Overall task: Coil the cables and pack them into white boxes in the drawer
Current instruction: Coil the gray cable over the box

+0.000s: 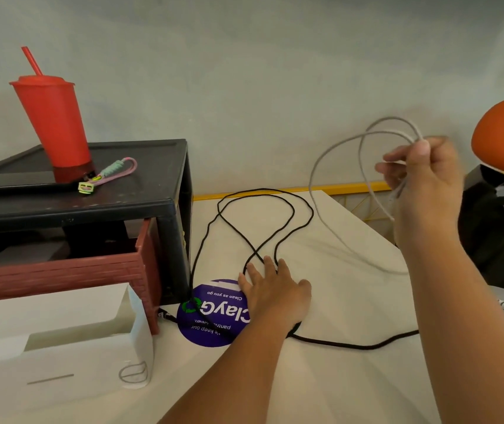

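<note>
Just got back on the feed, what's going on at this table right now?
A person is partway through coiling cables. The right hand holds a few loose loops of the grey cable up above the table. The left hand rests flat on the black cable, which lies uncoiled in sprawling loops on the table. An open white box sits in front of the pulled-out drawer.

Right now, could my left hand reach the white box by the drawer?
Probably yes. Your left hand lies flat on the black cable, holding nothing, and the white box sits to its left with only a purple sticker between.
</note>
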A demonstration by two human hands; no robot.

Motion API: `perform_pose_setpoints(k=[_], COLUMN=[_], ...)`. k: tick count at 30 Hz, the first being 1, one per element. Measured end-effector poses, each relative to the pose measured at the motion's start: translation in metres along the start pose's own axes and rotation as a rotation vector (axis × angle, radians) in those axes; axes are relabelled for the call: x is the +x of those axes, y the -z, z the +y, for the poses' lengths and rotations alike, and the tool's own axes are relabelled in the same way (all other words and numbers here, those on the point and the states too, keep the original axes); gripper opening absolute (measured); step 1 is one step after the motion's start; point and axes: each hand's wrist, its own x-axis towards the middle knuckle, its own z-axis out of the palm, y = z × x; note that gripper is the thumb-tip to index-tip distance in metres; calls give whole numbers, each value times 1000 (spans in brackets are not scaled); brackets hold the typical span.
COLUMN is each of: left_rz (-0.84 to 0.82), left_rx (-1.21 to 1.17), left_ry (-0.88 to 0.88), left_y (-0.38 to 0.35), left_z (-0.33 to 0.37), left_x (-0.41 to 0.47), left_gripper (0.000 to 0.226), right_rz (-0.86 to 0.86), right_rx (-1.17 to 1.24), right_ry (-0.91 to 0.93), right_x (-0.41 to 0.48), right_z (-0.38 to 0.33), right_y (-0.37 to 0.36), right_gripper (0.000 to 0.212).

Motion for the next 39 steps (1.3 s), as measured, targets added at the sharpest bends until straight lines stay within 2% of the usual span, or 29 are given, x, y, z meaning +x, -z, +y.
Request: perform_pose_setpoints(k=[2, 4, 5, 7, 9, 13, 14, 15, 17, 18, 21, 23, 25, 29, 34, 36, 39], left_rz=[116, 259, 272, 237, 196, 114, 43, -58, -258, -299, -291, -302, -313, -295, -300, -302, -188], left_rx=[-221, -528, -669, -865, -853, -396, -392, -486, -845, -1014, -1393, -1548, -1566, -1490, -1499, -1527, -1541], left_ry=[-29, -59, -63, -61, -87, -133, -104, -64, 19, 45, 98, 135, 212, 402, 361, 358, 423], left_y=[6, 21, 32, 55, 77, 109, 116, 123, 138, 143, 149, 147, 143, 132, 126, 126, 123], left_z=[-2, -5, -5, -9, -15, -44, -54, -64, -86, -98, -136, -155, -168, -180, -187, -188, -190], left_x=[-4, -18, -29, -54, -83, -134, -145, -157, -183, -195, -229, -249, -268, -303, -332, -334, -332], left_gripper=[54, 34, 26, 36, 41, 43, 39, 36, 25, 22, 33, 33, 25, 13, 9, 18, 20], right_rz=[-104, -180, -201, -228, -277, -443, -485, -526, -598, -632, -732, -781, -833, -827, -806, -889, -1012], right_rx=[4, 5, 12, 29, 79, 235, 244, 246, 228, 196, 65, -22, -112, -309, -366, -384, -421], right_ry=[4, -4, -8, -4, 8, 21, 18, 9, -18, -28, -89, -162, -197, -244, -392, -402, -380], right_x=[-8, -17, -22, -33, -48, -87, -97, -106, -128, -139, -179, -209, -238, -284, -319, -324, -325], right_z=[-14, -28, -36, -57, -83, -137, -146, -154, -163, -165, -166, -165, -164, -150, -139, -138, -135], right_y=[-11, -21, -24, -29, -32, -32, -32, -33, -35, -35, -38, -39, -41, -44, -51, -52, -54], right_gripper=[27, 28, 29, 28, 27, 20, 19, 18, 15, 15, 15, 15, 13, 29, 23, 22, 22])
